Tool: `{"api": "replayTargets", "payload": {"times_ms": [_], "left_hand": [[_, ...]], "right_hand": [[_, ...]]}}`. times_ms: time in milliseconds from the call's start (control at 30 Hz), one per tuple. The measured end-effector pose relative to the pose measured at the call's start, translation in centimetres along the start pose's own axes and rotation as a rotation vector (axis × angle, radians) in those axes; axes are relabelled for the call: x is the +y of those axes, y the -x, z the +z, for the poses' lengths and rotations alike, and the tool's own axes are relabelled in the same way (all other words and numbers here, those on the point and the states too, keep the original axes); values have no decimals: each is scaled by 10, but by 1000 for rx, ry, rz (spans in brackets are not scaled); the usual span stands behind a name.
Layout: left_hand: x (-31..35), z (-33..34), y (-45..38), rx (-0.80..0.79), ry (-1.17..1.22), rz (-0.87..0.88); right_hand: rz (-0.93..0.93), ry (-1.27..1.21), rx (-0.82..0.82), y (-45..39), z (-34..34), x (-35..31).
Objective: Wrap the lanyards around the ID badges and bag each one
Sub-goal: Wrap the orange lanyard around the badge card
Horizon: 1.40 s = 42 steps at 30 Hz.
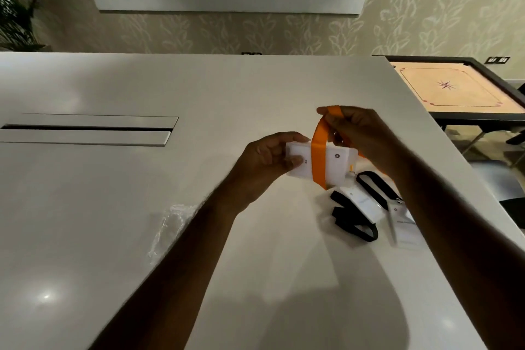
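Badges: three flat white rectangular ID cards w/ rounded corners. One white badge (335, 163) held above glossy white desk (113, 207), pinched at its left end by left hand (264, 162), thumb on top. Flat orange woven lanyard (318, 150) looped once across its middle, upper end pinched by right hand (360, 133). Two more white badges (366, 204) (403, 224) flat on desk near right forearm, each beside a black fabric lanyard (355, 221) (375, 185), loosely folded. Crinkled clear plastic bags (170, 224) left of left forearm; count unclear. One wooden square carrom board (451, 85) beyond desk, right.
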<state>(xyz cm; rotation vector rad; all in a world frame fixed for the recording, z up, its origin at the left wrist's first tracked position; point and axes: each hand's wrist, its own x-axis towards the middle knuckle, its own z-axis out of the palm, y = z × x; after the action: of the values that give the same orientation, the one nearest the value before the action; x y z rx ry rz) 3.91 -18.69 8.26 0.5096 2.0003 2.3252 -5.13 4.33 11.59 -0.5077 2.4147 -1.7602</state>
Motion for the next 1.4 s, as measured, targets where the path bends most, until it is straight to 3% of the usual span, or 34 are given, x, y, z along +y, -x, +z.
{"api": "replayTargets", "payload": {"times_ms": [67,267,400,533,833,1133,1400], "left_hand": [[2,-2,-2,11,53,27],[8,-7,-10,89,80,56],[7,-8,-13,198,111,30],[10,-17,-18,339,-75,19],[1,-21,-24,490,-341,12],[-8,-24,-19,425,-601,68],[-8,-20,-11,262,-660,53]], "right_hand": [[18,-17,17,9,6,9],[151,-339,-146,51,33,37],[122,-207,-160,67,59,49],[45,-105,-145,81,77,54],[-62,-303,-91,91,79,10],[-213,-506,-22,91,71,-29],[-263,-452,-57,59,49,-47]]}}
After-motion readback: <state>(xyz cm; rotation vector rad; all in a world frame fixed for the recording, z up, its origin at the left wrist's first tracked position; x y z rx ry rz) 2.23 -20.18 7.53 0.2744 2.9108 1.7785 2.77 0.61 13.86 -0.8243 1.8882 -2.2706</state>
